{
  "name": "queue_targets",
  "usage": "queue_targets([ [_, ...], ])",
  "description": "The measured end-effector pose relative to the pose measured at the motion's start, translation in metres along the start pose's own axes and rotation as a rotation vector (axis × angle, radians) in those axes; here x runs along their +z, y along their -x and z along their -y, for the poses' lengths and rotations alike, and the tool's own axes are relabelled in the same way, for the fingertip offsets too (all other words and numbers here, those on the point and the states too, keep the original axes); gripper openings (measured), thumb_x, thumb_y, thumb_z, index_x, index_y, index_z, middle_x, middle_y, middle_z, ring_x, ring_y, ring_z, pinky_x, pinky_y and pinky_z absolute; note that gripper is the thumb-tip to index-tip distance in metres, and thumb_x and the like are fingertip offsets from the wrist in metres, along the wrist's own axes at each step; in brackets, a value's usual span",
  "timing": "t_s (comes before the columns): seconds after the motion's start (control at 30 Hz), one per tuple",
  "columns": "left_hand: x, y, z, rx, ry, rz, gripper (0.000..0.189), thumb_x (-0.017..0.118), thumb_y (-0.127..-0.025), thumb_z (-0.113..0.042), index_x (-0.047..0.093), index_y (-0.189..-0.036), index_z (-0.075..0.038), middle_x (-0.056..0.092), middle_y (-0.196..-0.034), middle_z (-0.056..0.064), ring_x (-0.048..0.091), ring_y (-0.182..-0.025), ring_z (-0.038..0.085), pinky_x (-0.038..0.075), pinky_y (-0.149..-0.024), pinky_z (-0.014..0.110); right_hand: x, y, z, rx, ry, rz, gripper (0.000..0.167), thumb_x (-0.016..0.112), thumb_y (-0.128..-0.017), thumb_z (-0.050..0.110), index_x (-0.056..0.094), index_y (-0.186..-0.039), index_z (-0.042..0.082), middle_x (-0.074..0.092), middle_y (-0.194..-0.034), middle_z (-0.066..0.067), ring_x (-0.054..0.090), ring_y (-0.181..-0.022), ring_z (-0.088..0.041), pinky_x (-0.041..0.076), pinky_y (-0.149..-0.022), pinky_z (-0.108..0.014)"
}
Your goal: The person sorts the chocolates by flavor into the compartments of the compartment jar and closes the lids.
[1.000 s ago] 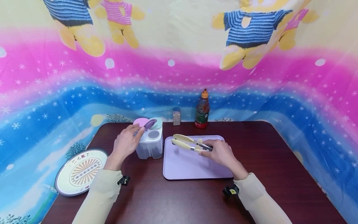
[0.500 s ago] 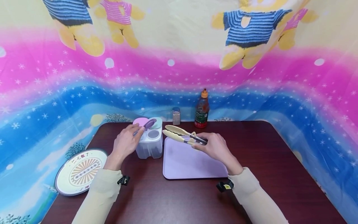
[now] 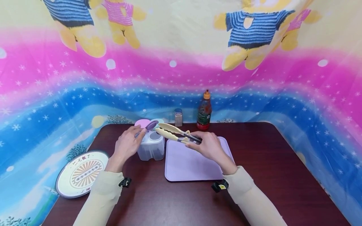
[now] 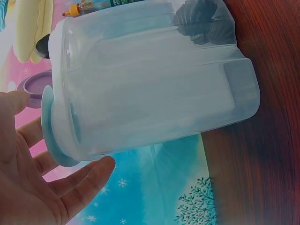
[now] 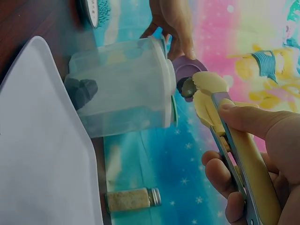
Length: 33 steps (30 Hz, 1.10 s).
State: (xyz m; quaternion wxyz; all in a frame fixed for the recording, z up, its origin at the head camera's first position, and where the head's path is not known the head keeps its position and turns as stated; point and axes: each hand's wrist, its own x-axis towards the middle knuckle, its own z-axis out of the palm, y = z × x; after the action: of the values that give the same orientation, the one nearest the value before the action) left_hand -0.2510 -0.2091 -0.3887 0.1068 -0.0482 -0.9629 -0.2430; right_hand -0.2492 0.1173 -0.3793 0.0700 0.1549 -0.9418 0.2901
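My left hand (image 3: 128,141) is at the top of a clear storage container (image 3: 151,149), its thumb and fingertips at the edge of a raised purple lid (image 5: 190,68). In the left wrist view the other fingers spread around a grey-blue lid (image 4: 58,150). My right hand (image 3: 210,144) grips cream-tipped tongs (image 3: 171,131), whose heads are over the container's uncovered round opening (image 3: 154,135). Between the tong heads in the right wrist view is a dark lump (image 5: 186,87). More dark pieces (image 5: 82,92) lie inside the container at its bottom.
Right of the container lies a lilac tray (image 3: 195,166). A small shaker jar (image 3: 178,118) and a sauce bottle (image 3: 204,113) stand at the back of the table. The patterned plate (image 3: 82,174) is at the left edge, beside the left forearm.
My right hand has carried the tongs leftward from above the tray to the container's opening. The left hand and the raised purple lid have stayed in place.
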Motion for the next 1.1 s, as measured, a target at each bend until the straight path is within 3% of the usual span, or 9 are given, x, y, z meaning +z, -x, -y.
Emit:
queue_targets([
  [0.77,-0.001,0.0,0.0,0.006,0.013,-0.006,0.069,0.03,-0.104,-0.06,0.058,-0.14,-0.009,0.048,-0.153,0.011,0.046,-0.138,0.042,0.045,-0.101,0.064,0.012,-0.002,0.008,0.02,-0.007,0.042,0.052,0.084,-0.076,0.047,0.074,-0.121,0.023,0.074,-0.098,0.002,0.055,-0.078,-0.014,0.04,-0.064,-0.028],
  [1.1,0.0,0.0,0.0,0.009,0.008,-0.011,0.068,0.03,-0.104,-0.059,0.059,-0.139,-0.009,0.049,-0.153,0.011,0.046,-0.138,0.041,0.045,-0.1,0.064,0.01,-0.001,-0.003,0.03,-0.005,0.024,0.052,0.084,-0.076,0.048,0.073,-0.122,0.025,0.074,-0.098,0.002,0.056,-0.078,-0.015,0.041,-0.064,-0.028],
])
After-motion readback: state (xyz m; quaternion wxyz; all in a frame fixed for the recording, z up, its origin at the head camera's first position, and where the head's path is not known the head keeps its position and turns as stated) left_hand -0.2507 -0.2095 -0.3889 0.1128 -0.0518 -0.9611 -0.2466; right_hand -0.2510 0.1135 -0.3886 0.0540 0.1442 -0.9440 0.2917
